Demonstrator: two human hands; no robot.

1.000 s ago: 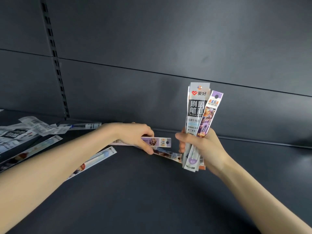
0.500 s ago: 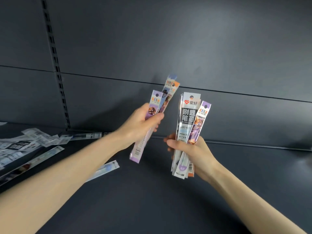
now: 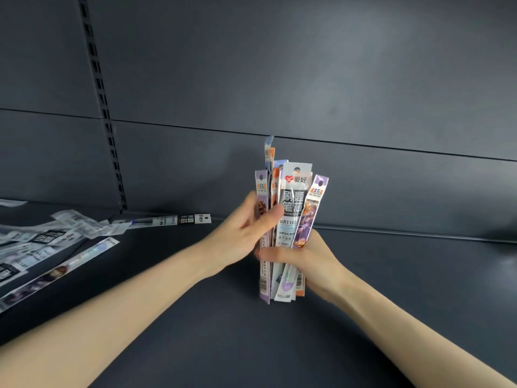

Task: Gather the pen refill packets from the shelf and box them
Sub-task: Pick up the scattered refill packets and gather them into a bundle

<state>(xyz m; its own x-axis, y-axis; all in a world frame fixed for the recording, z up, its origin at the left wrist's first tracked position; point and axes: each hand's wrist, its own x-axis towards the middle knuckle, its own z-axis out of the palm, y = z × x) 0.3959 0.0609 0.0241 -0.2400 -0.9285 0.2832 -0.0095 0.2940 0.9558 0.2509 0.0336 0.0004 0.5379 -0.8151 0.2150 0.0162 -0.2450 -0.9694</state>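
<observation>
While your right hand [image 3: 305, 256] wraps its fingers round the lower half of the bundle [image 3: 292, 208], your left hand [image 3: 243, 233] pinches the bundle's left edge, thumb across the front and fingers behind. Both grips are closed on the packets, so neither hand is free. The bundle stands upright over the shelf [image 3: 391, 275], long axis vertical. Its top edges are uneven, with the rear left packets standing highest.

Outward from the grip, the loose packets in view all lie to the left. Nearest is a black-labelled packet [image 3: 179, 219] against the back wall, long axis running left to right. Further left and nearer you, a long packet [image 3: 70, 264] lies diagonally. A pile [image 3: 42, 242] sits beyond it. Your left hand is the nearer one, so the next reach is probably its job while the right hand carries the bundle alone. No box is in view.
</observation>
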